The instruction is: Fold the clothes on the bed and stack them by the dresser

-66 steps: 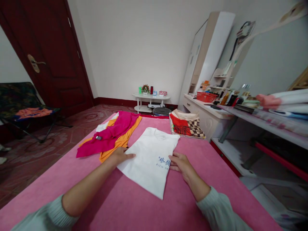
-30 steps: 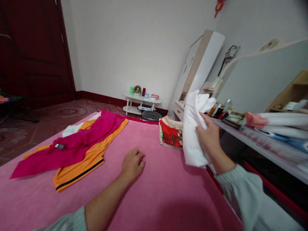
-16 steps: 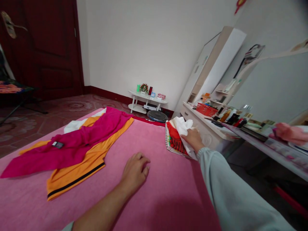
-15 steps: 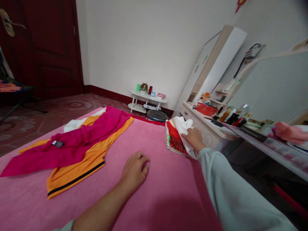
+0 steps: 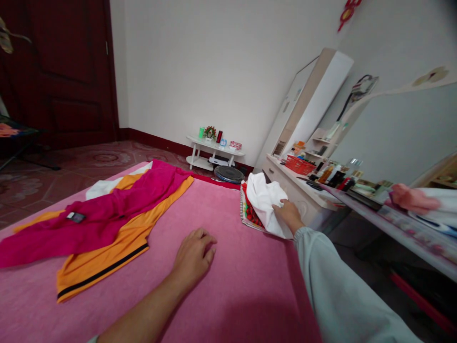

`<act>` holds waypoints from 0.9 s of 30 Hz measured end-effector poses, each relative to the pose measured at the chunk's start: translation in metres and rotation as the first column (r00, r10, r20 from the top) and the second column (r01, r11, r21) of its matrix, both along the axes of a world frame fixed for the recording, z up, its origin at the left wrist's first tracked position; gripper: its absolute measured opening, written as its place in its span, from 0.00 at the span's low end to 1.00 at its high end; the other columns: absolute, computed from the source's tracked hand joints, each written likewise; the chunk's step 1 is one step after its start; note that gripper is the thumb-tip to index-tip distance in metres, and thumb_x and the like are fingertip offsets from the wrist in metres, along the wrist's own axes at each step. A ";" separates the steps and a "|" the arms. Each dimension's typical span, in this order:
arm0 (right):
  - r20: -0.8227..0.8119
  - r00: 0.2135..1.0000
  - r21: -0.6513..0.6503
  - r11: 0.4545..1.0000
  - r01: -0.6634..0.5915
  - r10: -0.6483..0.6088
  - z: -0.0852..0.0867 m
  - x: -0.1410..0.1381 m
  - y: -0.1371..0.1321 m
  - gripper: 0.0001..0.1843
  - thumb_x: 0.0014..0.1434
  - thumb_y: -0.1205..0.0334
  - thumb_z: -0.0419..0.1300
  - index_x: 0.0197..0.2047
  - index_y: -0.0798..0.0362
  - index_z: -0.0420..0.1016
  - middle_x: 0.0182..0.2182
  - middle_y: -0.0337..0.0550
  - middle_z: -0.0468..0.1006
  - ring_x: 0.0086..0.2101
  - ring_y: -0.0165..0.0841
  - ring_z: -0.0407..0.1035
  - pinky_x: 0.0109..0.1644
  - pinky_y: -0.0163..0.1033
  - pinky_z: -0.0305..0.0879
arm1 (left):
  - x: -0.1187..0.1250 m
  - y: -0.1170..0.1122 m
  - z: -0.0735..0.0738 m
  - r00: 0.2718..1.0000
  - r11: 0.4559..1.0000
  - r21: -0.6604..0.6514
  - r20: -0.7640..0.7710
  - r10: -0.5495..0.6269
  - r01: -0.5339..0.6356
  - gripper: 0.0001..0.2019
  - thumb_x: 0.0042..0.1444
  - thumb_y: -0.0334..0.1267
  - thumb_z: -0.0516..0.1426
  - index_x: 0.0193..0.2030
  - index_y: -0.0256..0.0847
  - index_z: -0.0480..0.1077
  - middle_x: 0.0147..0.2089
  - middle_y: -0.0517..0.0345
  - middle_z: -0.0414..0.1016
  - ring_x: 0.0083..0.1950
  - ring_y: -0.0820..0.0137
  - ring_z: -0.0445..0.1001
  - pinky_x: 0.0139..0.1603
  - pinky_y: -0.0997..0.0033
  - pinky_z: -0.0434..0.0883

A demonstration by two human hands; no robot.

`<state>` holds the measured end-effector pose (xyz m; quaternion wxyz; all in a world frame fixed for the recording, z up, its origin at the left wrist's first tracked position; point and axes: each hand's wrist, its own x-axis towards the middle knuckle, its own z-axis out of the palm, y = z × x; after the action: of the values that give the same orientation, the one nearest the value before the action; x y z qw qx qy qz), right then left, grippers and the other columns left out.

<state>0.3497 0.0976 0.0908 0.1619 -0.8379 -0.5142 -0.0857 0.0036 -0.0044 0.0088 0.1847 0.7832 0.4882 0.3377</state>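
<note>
Right hand (image 5: 288, 214) (pinch unclear from here) apparently steadies white cloth garment (image 5: 266, 200) atop multicoloured fabric stack (image 5: 251, 215) by right edge of pink plush bed (image 5: 232, 276); left hand (image 5: 193, 255) rests loosely spread.

Door (image 5: 71, 71): dark red, panelled; metal handle (image 5: 6, 38) at left edge of view.
Folding chair (image 5: 26, 131): partly cut off; orange cloth (image 5: 6, 129) on seat.
White stand (image 5: 200, 163): near far wall; green cylinder (image 5: 202, 132), potted plant (image 5: 210, 132), dark red cylinder (image 5: 219, 136), small blue item (image 5: 223, 142), patterned box (image 5: 235, 145) on top.
Floor (image 5: 137, 153): patterned tile.
White dresser (image 5: 272, 172): red basket (image 5: 300, 165) on top, bottles (image 5: 335, 177) near it.
Mirror (image 5: 403, 131): right, pale frame.
Tall cabinet (image 5: 330, 74): beyond dresser.
Red ornament (image 5: 346, 15): hangs upper right.
</note>
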 end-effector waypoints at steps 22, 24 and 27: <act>0.198 0.940 0.105 0.948 -0.302 0.277 -0.024 -0.051 0.001 0.29 0.66 0.47 0.39 0.67 0.47 0.51 0.69 0.48 0.44 0.67 0.44 0.34 0.65 0.61 0.35 | 0.000 0.002 -0.003 1.000 1.000 0.000 0.009 -0.001 0.001 0.10 0.55 0.34 0.55 0.41 0.45 0.75 0.43 0.55 0.71 0.46 0.65 0.68 0.49 0.66 0.64; 0.146 0.961 0.034 0.969 -0.244 0.236 -0.029 -0.043 0.001 0.29 0.66 0.45 0.40 0.67 0.44 0.53 0.68 0.46 0.45 0.66 0.46 0.36 0.64 0.63 0.36 | 0.000 0.001 -0.003 1.000 1.000 -0.003 0.009 0.006 -0.006 0.10 0.55 0.34 0.54 0.41 0.46 0.75 0.43 0.55 0.70 0.46 0.64 0.68 0.48 0.66 0.64; -0.006 0.978 -0.189 0.960 -0.207 0.210 -0.033 -0.038 0.001 0.31 0.64 0.42 0.41 0.66 0.43 0.54 0.68 0.49 0.47 0.65 0.50 0.42 0.62 0.64 0.42 | 0.001 0.000 0.000 1.000 1.000 -0.009 0.004 0.017 -0.017 0.10 0.55 0.34 0.55 0.41 0.46 0.75 0.43 0.55 0.70 0.47 0.64 0.68 0.49 0.66 0.64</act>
<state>0.3115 0.0990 0.0579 0.0863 -0.7900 -0.6065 -0.0250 0.0045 -0.0040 0.0084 0.1862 0.7774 0.4961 0.3387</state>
